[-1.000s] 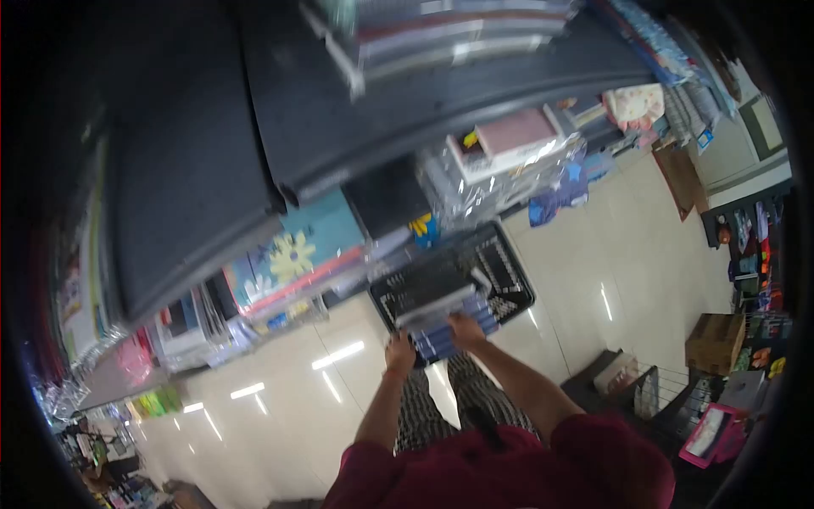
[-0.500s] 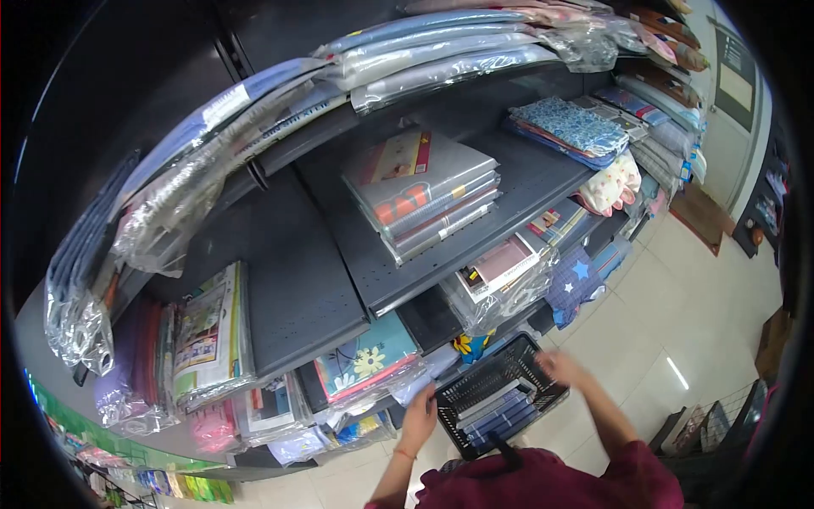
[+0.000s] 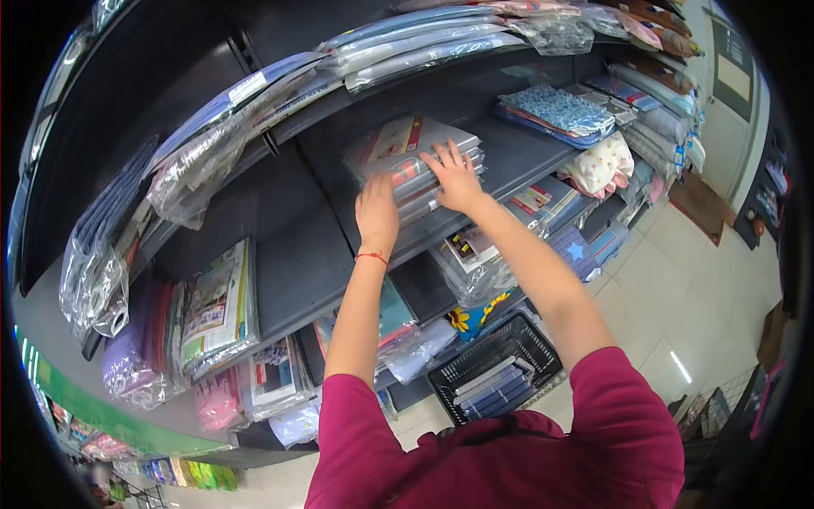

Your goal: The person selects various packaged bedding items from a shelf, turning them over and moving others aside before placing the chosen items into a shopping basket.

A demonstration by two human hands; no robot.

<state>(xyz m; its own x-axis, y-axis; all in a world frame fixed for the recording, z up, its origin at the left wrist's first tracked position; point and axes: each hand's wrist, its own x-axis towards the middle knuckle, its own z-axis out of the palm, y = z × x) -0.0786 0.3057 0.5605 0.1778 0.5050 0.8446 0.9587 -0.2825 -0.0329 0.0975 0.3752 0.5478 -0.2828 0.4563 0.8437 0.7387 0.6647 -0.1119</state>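
A stack of flat, plastic-wrapped fabric packs (image 3: 405,140) lies on the dark shelf in front of me. My left hand (image 3: 377,212) rests at the stack's near left corner, its fingers stretched forward. On the front part of the stack is my right hand (image 3: 458,178), fingers spread over the packs. Neither hand is closed around a pack. Below, close to my body, a black plastic basket (image 3: 547,360) holds several blue and grey wrapped packs (image 3: 500,392). My body hides part of the basket's near side.
Long plastic-wrapped packs (image 3: 424,55) overhang the upper shelf. Blue patterned folded fabric (image 3: 555,114) lies right of the stack, and upright wrapped packs (image 3: 219,305) stand at left. More packages fill the lower shelf (image 3: 407,288). Tiled floor (image 3: 653,297) extends to the right.
Both hands have left the basket's rim and risen forward to the stack on the shelf. The basket stays below with the packs in it. The view has shifted slightly.
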